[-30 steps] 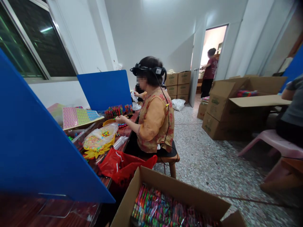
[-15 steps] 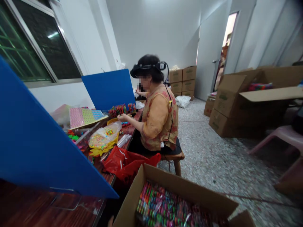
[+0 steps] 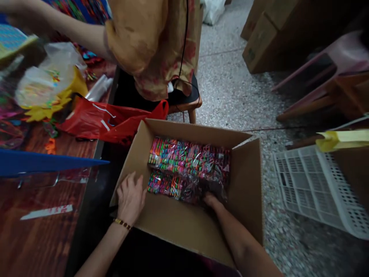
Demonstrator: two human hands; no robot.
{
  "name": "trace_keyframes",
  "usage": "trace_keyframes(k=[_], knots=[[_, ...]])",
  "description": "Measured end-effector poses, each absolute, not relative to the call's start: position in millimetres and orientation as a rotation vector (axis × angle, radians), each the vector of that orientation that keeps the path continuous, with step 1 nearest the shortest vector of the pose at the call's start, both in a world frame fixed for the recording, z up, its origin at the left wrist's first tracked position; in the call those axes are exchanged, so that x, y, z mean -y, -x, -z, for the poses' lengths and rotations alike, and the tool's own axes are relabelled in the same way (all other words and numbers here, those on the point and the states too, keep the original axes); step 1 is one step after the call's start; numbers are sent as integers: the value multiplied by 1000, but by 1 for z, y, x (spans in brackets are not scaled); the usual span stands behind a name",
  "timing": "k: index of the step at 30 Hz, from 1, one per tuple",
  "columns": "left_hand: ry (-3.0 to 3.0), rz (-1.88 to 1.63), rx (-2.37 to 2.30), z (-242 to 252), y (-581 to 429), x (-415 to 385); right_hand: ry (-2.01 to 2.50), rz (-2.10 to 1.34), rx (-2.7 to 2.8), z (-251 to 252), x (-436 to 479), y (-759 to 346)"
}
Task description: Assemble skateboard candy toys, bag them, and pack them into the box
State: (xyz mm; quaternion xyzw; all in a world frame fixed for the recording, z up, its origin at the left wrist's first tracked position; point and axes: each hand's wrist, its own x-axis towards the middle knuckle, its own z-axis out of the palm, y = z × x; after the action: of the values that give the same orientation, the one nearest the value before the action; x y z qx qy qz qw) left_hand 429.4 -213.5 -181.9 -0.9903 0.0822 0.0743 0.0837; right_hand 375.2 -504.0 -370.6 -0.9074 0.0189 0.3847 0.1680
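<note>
Cardboard-brown all over: looking down into an open box (image 3: pixel 184 227) on the floor, just beside the table (image 3: pixel 43 238). Resting the left hand (image 3: pixel 130 198) flat, fingers loosely spread, on the bare near-left corner inside. Digging the right hand (image 3: pixel 211 200) into the near edge of the colourful wrapped packets (image 3: pixel 188 163), hiding the fingertips under plastic, so not guessing whether gripping anything. Judging by the fill: only partway, covering just the far part of the bottom in a couple of rows, leaving the near stretch bare. Also spotting a red bag (image 3: pixel 106 121) and a co-worker's sleeve (image 3: pixel 138 34) just past the box.
</note>
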Motion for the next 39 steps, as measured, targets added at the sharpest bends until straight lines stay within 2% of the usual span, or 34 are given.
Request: trace_keyframes(k=[6, 12, 19, 29, 39], knots=[[2812, -1133, -326, 227, -466, 216, 2644, -1360, -125, 408, 500, -340], [2668, -1445, -331, 293, -501, 216, 2771, -1316, 36, 431, 492, -342], [2572, -1568, -558, 336, -497, 224, 2796, -1165, 304, 448, 502, -336], [2565, -1471, -736, 356, -505, 229, 2772, -1083, 409, 491, 506, -332], [2388, -1613, -683, 377, -509, 183, 2775, -1089, 327, 493, 489, -344]])
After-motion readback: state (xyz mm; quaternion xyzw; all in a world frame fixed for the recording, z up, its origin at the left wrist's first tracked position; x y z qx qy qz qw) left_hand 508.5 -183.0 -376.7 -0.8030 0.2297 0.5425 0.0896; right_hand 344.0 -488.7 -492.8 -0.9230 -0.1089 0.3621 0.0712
